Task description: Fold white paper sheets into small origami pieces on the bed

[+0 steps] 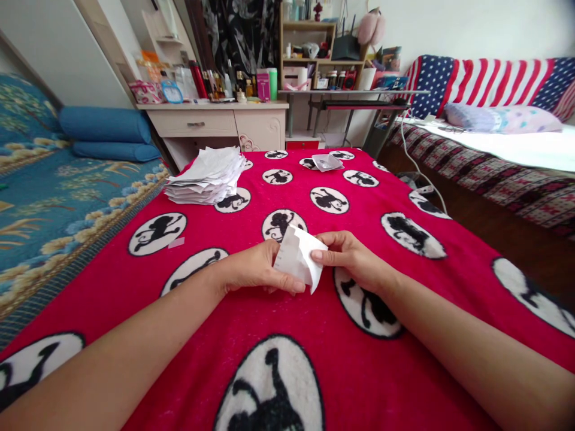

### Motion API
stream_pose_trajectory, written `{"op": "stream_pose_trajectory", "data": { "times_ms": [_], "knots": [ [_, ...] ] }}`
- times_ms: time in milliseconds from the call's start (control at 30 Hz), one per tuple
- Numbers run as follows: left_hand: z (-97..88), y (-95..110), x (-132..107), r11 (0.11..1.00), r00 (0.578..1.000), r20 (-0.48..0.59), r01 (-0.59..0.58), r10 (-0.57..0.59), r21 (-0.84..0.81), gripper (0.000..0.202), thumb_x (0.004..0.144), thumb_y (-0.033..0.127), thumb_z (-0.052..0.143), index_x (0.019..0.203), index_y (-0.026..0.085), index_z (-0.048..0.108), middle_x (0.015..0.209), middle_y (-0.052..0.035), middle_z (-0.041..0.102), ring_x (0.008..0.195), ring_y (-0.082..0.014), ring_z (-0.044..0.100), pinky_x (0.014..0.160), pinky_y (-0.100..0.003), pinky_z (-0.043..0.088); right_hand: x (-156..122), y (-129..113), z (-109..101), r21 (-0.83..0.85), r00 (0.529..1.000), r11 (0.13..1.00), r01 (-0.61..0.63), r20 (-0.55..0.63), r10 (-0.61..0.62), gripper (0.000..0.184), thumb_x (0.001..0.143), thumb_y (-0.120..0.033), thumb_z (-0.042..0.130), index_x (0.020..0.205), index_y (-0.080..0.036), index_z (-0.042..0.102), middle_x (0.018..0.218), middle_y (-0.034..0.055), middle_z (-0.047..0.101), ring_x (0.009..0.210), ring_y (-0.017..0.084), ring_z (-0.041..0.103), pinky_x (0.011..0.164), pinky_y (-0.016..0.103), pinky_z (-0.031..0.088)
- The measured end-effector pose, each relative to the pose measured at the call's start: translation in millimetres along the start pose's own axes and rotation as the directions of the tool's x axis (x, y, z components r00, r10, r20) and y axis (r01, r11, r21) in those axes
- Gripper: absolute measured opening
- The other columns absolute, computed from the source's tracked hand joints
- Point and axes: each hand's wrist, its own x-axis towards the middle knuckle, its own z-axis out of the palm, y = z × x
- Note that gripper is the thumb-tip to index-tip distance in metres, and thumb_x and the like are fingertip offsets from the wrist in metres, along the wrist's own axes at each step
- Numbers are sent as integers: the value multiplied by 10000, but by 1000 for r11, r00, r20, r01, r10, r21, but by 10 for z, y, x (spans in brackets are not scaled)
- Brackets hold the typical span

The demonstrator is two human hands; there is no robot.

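Between my two hands is a small piece of white folded paper (299,257), held just above the red blanket. My left hand (269,269) grips its left side, thumb in front along the lower edge and fingers behind. On the right, my right hand (345,257) pinches the paper's other edge between thumb and fingers. The paper's lower right corner curls to a point. Some of the fingers behind it are hidden.
A red blanket (251,221) with monkey ovals covers the surface. On it lie a stack of white paper (209,176), a folded translucent piece (327,162) and a small pale scrap (176,242). Beyond stand a dresser (215,120) and a desk (359,91).
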Motion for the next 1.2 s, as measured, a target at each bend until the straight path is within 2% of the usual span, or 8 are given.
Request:
{"op": "stream_pose_trajectory", "data": {
  "times_ms": [233,333,500,600,700,833,1000,1200],
  "knots": [
    [-39,51,-28,999,999,25,30,-31,42,325,675,403,759,767,110,652,569,11,582,462,-61,489,421,-150,367,-5,22,-16,39,997,999,-35,63,32,258,738,-370,715,772,-116,690,708,28,653,641,132,553,633,250,414],
    [-47,29,-20,1000,999,-35,7,-7,11,392,670,477,746,749,103,661,554,-13,599,461,-74,519,424,-150,400,-3,17,-2,-16,999,1000,-10,44,11,282,751,-395,699,789,-116,692,697,25,641,639,135,543,639,261,417],
    [3,-48,60,994,981,-184,-71,55,-84,577,657,639,678,841,92,678,745,-110,688,621,-156,634,462,-191,493,4,-15,7,-128,995,990,64,-63,-72,304,743,-436,705,765,-134,673,683,4,598,621,116,498,594,240,387],
    [19,-88,120,993,929,-359,-113,93,-36,538,743,624,600,844,102,675,756,-77,671,638,-148,618,504,-211,500,7,-15,13,-235,982,964,125,-107,-154,323,731,-465,710,745,-146,664,711,8,595,645,128,508,597,248,397],
    [20,-104,147,956,836,-491,-126,245,263,418,770,509,622,681,102,655,589,4,555,545,-95,503,473,-175,380,8,1,30,-414,961,892,180,-120,-250,337,730,-483,708,730,-149,665,715,16,596,664,142,517,592,253,407],
    [53,-78,131,814,707,-561,-37,432,580,342,773,403,639,607,104,653,500,38,448,497,-68,371,458,-195,257,16,20,55,-547,938,811,207,-123,-323,344,763,-492,676,720,-152,652,706,18,590,668,142,520,588,249,409],
    [107,-62,112,735,673,-515,-62,531,676,214,777,329,657,741,126,711,618,11,613,562,-95,503,528,-210,337,23,25,58,-549,930,814,191,-164,-329,345,851,-488,576,786,-155,637,740,23,607,696,149,548,613,259,434],
    [155,-43,102,673,682,-421,-141,598,727,109,796,226,631,755,151,699,673,10,655,595,-96,565,563,-207,381,17,29,70,-436,876,862,259,-270,-400,291,783,-396,697,939,-182,578,899,44,636,817,167,600,706,279,479]
  ]
}}
